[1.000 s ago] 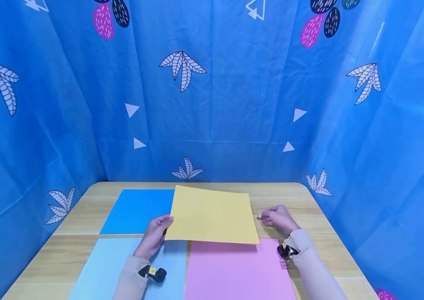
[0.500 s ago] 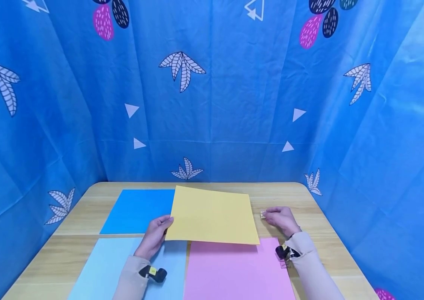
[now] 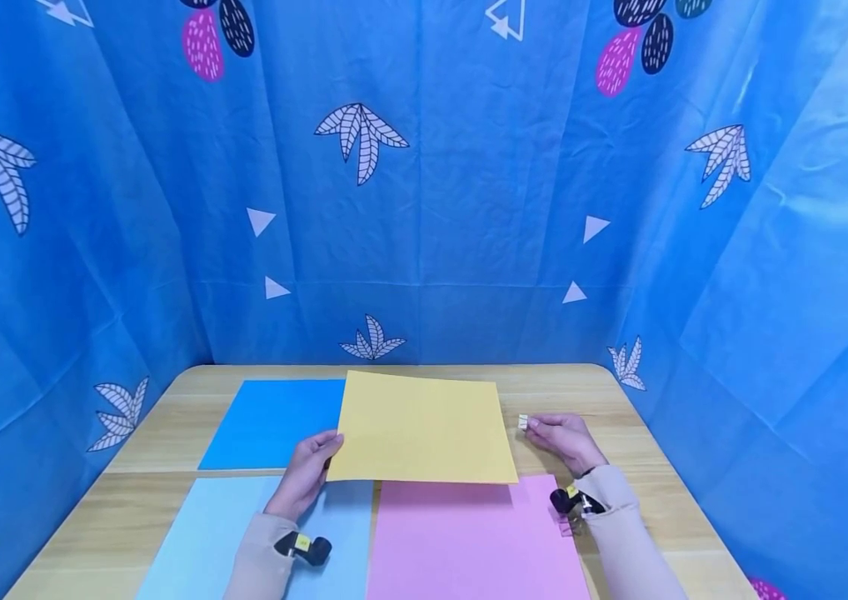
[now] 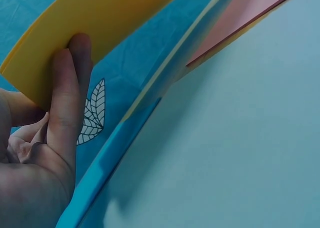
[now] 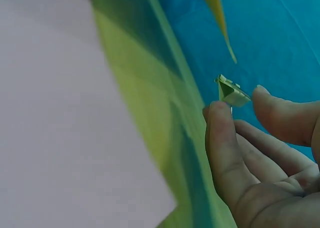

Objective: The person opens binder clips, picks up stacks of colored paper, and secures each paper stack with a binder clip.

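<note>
My left hand [image 3: 308, 471] grips the left edge of a yellow sheet of paper [image 3: 424, 429], thumb on top and fingers beneath. The paper is held tilted above the table. At its corner in the left wrist view, the paper edge [image 4: 25, 40] looks doubled, as of stacked sheets. To the right of the paper, my right hand [image 3: 566, 439] pinches a small pale binder clip [image 3: 523, 422] between thumb and fingers. In the right wrist view the binder clip [image 5: 233, 92] shows its triangular side, apart from the yellow paper [image 5: 216, 12].
A blue sheet [image 3: 274, 423] lies at the back left of the wooden table [image 3: 664, 500]. Light blue [image 3: 207, 533] and pink [image 3: 476, 546] sheets lie at the front. Small unclear items [image 3: 566, 527] sit by the right wrist. A blue patterned curtain [image 3: 469, 208] surrounds the table.
The binder clip has come up slightly and turned in my right fingertips, so more of it shows. My left hand and the yellow paper have hardly moved.
</note>
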A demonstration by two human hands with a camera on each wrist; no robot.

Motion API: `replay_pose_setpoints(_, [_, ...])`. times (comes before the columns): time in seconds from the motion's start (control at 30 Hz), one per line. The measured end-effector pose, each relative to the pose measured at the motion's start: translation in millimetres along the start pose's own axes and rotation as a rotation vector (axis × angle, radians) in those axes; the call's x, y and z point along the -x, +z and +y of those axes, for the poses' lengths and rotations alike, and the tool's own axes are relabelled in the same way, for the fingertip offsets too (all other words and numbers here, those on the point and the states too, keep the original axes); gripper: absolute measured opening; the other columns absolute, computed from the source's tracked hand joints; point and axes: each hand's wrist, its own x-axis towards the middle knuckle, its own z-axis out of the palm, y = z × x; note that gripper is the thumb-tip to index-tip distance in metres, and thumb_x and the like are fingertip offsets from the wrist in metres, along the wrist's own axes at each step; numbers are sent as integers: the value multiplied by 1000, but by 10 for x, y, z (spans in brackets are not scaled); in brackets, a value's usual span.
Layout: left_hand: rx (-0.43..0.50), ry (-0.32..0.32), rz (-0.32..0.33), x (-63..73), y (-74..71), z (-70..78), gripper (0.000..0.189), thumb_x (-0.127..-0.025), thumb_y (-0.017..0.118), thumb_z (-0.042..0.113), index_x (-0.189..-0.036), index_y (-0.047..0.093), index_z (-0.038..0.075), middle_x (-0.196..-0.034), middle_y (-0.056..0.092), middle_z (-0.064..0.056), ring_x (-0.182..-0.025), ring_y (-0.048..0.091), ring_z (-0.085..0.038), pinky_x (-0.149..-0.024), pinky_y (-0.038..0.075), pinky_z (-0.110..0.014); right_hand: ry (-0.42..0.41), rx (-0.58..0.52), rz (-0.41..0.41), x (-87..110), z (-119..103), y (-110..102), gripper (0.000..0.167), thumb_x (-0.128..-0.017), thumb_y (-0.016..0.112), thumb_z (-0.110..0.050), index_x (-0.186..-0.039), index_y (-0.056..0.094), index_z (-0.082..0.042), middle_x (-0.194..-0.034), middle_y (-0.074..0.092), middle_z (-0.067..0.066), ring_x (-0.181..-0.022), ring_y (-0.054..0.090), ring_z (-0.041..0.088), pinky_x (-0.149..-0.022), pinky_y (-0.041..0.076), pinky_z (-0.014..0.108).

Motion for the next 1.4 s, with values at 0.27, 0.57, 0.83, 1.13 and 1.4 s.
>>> replay_pose_setpoints(0.27, [-13,-2,-3,-5,11,-17,54,-107,58,27,-149,45,-4,-128,71,-12,-98,72,-8,-82,62,-23,53,-168,-116,-3,-50,-109,25,-100,61,2,-124,67,8,-112,78,15,-100,77,16,-100,58,31])
replay_pose_setpoints(0.57, [6,-11,-9,-14,30,-13,55,-105,61,26,-148,47,-4,-128,71,-13,-98,73,-9,-82,63,-25,72,-236,-177,-2,-80,-97,23,-98,65,3,-120,70,4,-109,78,12,-98,76,14,-97,59,27])
replay_pose_setpoints(0.83, [0,-9,-23,-11,43,-5,58,-105,62,27,-149,44,-6,-122,73,-10,-95,73,-8,-79,62,-23,37,-266,-300,-22,-52,-102,15,-91,76,-4,-106,77,-5,-103,79,9,-97,76,14,-95,60,24])
replay_pose_setpoints(1.13, [14,-18,-34,-3,62,14,52,-105,61,22,-147,47,-6,-108,76,-2,-89,73,-8,-72,61,-22,136,-231,-207,-54,-114,12,20,-99,60,7,-103,76,-4,-97,78,7,-91,76,13,-91,61,24])
replay_pose_setpoints(1.4, [10,-23,-35,-1,69,20,51,-105,61,23,-147,47,-5,-107,77,-1,-88,73,-8,-72,61,-22,150,-195,-192,-52,-144,76,24,-98,59,8,-95,77,-7,-90,78,4,-85,75,11,-86,62,23])
